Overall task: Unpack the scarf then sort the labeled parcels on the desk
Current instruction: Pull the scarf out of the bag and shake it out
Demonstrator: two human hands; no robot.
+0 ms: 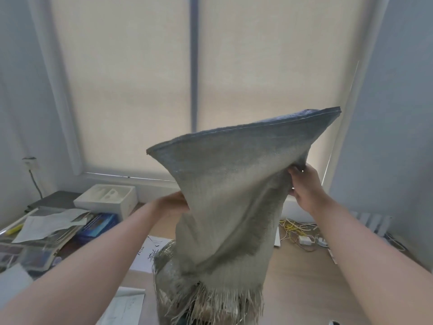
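- the desk [304,289] shows bare wood on its right half, between the hanging cloth and the right forearm; its far right corner carries a tangle of yellow and white cables [302,233] by the wall.
- the left side of the desk is crowded: a white foam tray [106,199], loose papers [50,224], a blue box [99,227] and clear plastic cases [28,252] lie close together, reaching to the left edge.
- a printed sheet [152,252] lies near the middle of the desk, just left of the cloth's lower end.
- the right hand [304,191] is closed on the scarf [225,207] at its right side, fingers bunching the fabric into folds.
- the left hand [173,204] meets the scarf's left side; its fingers are hidden behind the cloth, so i cannot tell how far they are closed.
- the scarf is held up in the air over the middle of the desk, in front of the drawn window blinds [131,90].
- it is grey-beige woven cloth, its top edge spread wide and tinted blue, narrowing and twisting downward to a pale fringe [210,303] at the bottom.
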